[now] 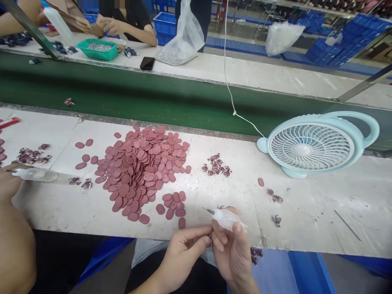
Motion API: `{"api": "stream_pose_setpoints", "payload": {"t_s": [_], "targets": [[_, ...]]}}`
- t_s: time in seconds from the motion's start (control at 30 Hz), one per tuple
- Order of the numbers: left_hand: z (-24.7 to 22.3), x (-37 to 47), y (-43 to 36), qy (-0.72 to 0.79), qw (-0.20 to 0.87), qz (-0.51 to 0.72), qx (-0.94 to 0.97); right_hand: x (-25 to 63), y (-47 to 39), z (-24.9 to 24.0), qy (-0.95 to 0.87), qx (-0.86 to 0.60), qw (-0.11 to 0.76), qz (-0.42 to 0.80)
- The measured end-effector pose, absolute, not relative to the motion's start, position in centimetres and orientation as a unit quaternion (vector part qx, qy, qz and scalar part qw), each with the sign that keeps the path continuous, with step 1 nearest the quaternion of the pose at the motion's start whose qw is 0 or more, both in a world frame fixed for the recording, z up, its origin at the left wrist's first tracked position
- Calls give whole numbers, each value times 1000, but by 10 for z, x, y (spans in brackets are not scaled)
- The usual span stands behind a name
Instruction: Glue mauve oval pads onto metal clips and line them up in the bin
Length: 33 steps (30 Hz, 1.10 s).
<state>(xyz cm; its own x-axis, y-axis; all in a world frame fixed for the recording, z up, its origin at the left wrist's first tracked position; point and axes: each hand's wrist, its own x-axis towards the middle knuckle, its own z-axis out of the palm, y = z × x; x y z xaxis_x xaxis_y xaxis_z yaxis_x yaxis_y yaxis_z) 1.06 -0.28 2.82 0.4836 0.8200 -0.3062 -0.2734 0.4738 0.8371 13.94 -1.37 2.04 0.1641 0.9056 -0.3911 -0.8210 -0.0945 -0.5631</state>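
At the table's front edge my left hand (183, 257) pinches something small, mostly hidden between the fingertips, which meet those of my right hand. My right hand (231, 253) is wrapped round a translucent squeeze bottle (229, 219) with a thin needle tip that points left. Just left of the hands lie a few loose dark-pink oval pieces (181, 223), and beyond them spreads a large pile of the same pieces (137, 163). A cluster of small maroon and silver parts (217, 165) lies behind my right hand.
A light-blue fan (301, 150) stands at the right, its white cord running up. More small parts (276, 221) and a thin stick (347, 225) lie before it. At the left, another person's hand (7, 185) holds a bottle (39, 175). A blue bin (310, 271) is below the front edge.
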Motion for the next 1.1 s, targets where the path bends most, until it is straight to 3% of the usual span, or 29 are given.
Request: {"api": "stream_pose_setpoints", "payload": {"t_s": [0.2, 0.37, 0.63, 0.93, 1.1], "targets": [[19, 8, 5, 310, 817, 343, 346, 141, -15, 18, -3, -350, 665, 660], [-6, -2, 1, 364, 840, 356, 189, 152, -16, 27, 37, -332, 639, 693], [3, -7, -8, 324, 870, 371, 25, 177, -33, 40, -173, -435, 608, 641], [9, -2, -12, 306, 877, 372, 7, 141, -38, 35, -370, -526, 650, 405], [9, -5, -13, 300, 882, 365, 12, 137, -37, 36, -392, -568, 648, 323]]}}
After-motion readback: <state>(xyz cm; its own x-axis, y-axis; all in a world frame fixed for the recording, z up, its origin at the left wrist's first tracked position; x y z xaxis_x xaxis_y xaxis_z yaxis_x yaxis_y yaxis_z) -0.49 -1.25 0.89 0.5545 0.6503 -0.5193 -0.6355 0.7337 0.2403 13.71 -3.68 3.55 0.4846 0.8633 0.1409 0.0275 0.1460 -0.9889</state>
